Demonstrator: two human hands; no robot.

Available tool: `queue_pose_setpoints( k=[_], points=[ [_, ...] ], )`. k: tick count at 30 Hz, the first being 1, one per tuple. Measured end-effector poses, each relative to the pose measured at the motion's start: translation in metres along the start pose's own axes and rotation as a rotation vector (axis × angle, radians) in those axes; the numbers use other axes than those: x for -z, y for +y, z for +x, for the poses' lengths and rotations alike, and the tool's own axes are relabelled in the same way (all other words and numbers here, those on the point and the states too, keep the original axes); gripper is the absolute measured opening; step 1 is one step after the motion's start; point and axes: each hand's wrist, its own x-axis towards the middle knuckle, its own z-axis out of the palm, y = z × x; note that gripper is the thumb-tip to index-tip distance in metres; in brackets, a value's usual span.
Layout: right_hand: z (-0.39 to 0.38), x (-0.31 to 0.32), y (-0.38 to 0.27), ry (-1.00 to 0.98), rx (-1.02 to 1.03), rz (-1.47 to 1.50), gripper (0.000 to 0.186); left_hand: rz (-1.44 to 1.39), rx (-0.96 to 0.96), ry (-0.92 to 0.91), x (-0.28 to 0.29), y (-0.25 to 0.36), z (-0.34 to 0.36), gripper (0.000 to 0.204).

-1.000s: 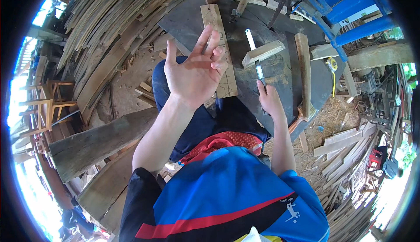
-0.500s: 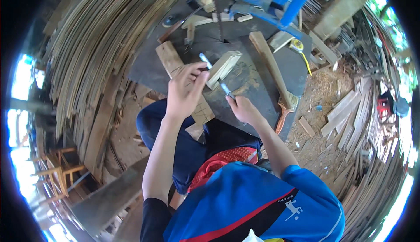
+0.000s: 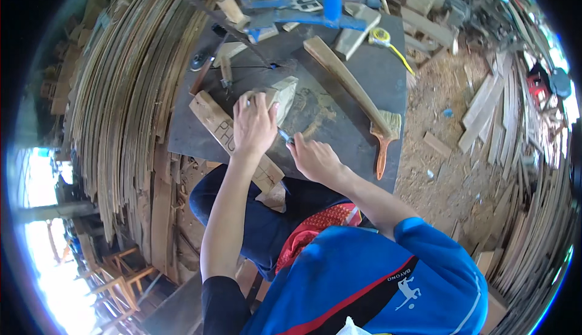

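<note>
My left hand (image 3: 254,126) lies over a short pale wooden block (image 3: 286,96) on the dark tabletop, its fingers curled on the block's near end. The block's far end is cut at a slant. My right hand (image 3: 316,160) is closed round a slim, silvery-blue pen-like tool (image 3: 284,135), whose tip points at the block's near side; its exact kind is unclear. Under my left wrist, a longer wooden board (image 3: 209,117) with dark hand-drawn marks reaches to the table's near edge. Whatever sits beneath my left fingers is hidden.
On the dark table (image 3: 351,153) lie a long wooden bar (image 3: 342,77), a paintbrush (image 3: 382,144) and a yellow tape measure (image 3: 379,37). A thin upright blade (image 3: 242,38) and a blue metal frame (image 3: 330,5) stand at the back. Stacked wooden strips (image 3: 130,92) line the left.
My left hand has come down from its raised pose onto the block, and the slim stick in it no longer shows. My right hand has moved left with its tool. The view has shifted.
</note>
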Motion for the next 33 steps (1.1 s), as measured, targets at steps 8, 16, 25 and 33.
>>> queue_pose_setpoints(
  k=[8,16,25,33],
  points=[
    [-0.02,-0.016,-0.001,-0.082,-0.029,0.14,0.028,0.044,-0.009,-0.036,-0.007,-0.02,-0.006,0.033],
    [0.02,-0.039,0.002,0.027,0.123,0.074,0.019,0.018,-0.04,-0.004,-0.013,-0.016,-0.007,0.033],
    [0.017,-0.029,0.001,-0.104,0.073,0.152,0.023,-0.027,-0.002,-0.02,-0.018,-0.022,-0.007,0.034],
    [-0.003,-0.021,0.006,-0.089,0.025,0.105,0.027,-0.015,-0.061,0.01,-0.018,-0.012,-0.014,0.035]
  ],
)
